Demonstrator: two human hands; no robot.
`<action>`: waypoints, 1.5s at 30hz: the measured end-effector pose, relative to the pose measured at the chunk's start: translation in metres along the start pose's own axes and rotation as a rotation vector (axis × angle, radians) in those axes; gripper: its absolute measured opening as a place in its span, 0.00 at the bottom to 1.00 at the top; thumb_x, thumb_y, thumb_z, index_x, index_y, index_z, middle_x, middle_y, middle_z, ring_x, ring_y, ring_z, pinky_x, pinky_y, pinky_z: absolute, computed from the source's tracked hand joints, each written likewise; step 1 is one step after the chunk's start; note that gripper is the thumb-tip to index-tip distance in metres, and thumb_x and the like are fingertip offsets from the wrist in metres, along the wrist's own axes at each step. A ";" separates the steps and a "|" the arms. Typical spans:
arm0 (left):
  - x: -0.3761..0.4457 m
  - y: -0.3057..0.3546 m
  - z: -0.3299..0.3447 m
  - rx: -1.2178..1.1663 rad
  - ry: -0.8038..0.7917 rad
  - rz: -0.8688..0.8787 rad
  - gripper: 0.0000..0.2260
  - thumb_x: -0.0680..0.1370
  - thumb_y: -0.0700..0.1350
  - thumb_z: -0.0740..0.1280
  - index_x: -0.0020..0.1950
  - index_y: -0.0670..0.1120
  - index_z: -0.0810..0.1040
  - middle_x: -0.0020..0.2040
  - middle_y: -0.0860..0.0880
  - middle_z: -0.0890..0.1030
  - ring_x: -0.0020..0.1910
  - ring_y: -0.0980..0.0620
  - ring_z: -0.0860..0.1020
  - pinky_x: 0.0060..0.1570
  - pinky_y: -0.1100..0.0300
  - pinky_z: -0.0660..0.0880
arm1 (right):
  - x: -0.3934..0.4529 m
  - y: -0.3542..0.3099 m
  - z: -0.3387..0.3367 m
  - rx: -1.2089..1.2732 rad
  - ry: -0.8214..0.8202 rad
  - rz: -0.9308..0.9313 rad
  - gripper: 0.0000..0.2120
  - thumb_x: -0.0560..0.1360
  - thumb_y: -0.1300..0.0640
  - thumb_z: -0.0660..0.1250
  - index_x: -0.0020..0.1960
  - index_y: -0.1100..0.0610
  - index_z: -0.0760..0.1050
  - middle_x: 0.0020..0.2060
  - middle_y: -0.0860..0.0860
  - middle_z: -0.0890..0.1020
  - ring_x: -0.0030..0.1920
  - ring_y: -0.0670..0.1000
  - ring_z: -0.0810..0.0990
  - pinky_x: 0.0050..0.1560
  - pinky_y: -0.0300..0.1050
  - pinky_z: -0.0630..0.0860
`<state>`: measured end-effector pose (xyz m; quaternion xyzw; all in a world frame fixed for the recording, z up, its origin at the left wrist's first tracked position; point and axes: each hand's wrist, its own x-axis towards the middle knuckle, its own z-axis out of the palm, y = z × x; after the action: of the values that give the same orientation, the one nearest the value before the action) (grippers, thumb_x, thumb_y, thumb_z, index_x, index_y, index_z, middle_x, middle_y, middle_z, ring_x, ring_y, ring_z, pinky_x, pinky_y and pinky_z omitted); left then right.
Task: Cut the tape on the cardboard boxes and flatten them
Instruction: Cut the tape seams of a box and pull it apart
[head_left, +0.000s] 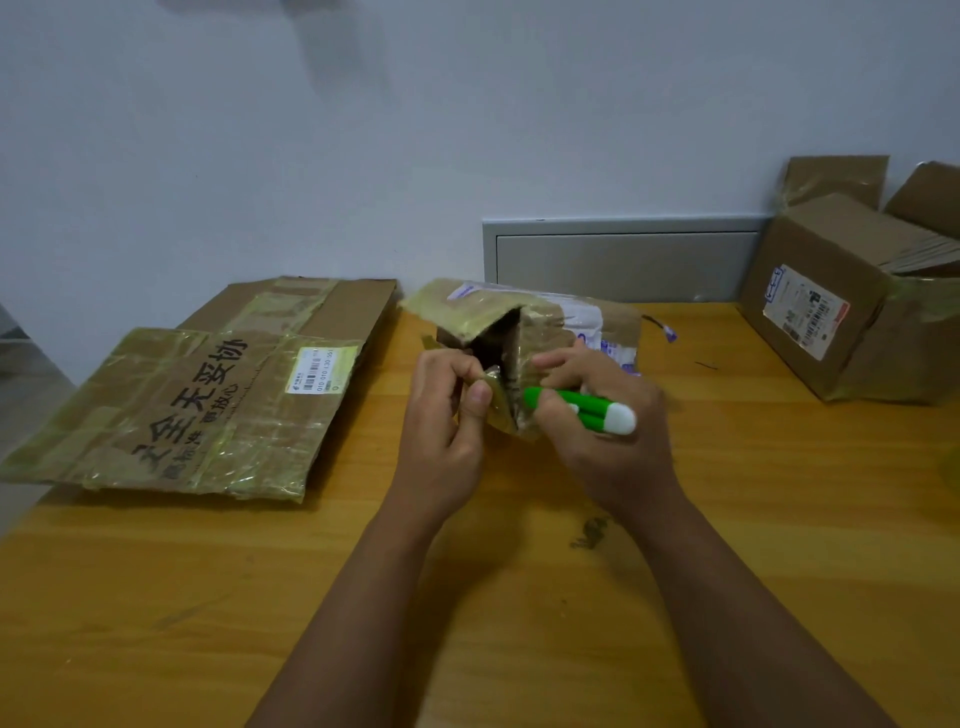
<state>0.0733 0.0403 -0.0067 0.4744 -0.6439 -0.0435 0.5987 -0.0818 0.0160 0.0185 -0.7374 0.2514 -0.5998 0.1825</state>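
Left hand (447, 415) pinches crumpled taped box (524, 332) flap; right hand (597, 415) grips green cutter (582, 408).

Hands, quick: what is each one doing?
Left hand: pinches a flap of the small box.
Right hand: grips the green cutter.

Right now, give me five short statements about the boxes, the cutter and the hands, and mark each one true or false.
1. The right hand grips a green and white cutter. True.
2. The flattened box lies to the right of the hands. False: it lies to their left on the wooden table.
3. The left hand pinches a flap of the small box. True.
4. The small box is already flat. False: it still has an open, dark cavity.
5. The big box at the right edge has no label. False: a white shipping label shows on its side.
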 end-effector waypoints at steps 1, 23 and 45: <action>0.000 0.000 0.001 0.006 -0.001 0.001 0.04 0.81 0.44 0.58 0.49 0.45 0.71 0.48 0.53 0.70 0.46 0.58 0.70 0.46 0.70 0.67 | 0.001 -0.002 -0.002 0.070 0.065 0.047 0.05 0.71 0.56 0.64 0.39 0.57 0.76 0.40 0.53 0.83 0.43 0.50 0.83 0.40 0.46 0.79; -0.008 -0.002 -0.015 0.546 -0.154 0.151 0.11 0.79 0.57 0.61 0.57 0.54 0.73 0.55 0.52 0.77 0.59 0.53 0.71 0.57 0.55 0.61 | 0.008 0.022 0.014 -0.532 -0.075 -0.256 0.13 0.79 0.53 0.61 0.63 0.53 0.68 0.57 0.54 0.81 0.66 0.59 0.73 0.64 0.65 0.69; -0.035 -0.001 -0.005 0.411 -0.407 -0.299 0.19 0.81 0.50 0.61 0.72 0.53 0.66 0.65 0.53 0.71 0.58 0.54 0.74 0.53 0.55 0.75 | -0.034 0.020 -0.010 -0.075 0.033 0.177 0.21 0.73 0.45 0.66 0.60 0.56 0.74 0.47 0.47 0.81 0.45 0.48 0.80 0.44 0.42 0.77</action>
<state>0.0717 0.0657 -0.0314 0.6562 -0.6690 -0.0940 0.3362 -0.1002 0.0201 -0.0178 -0.7087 0.3410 -0.5833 0.2028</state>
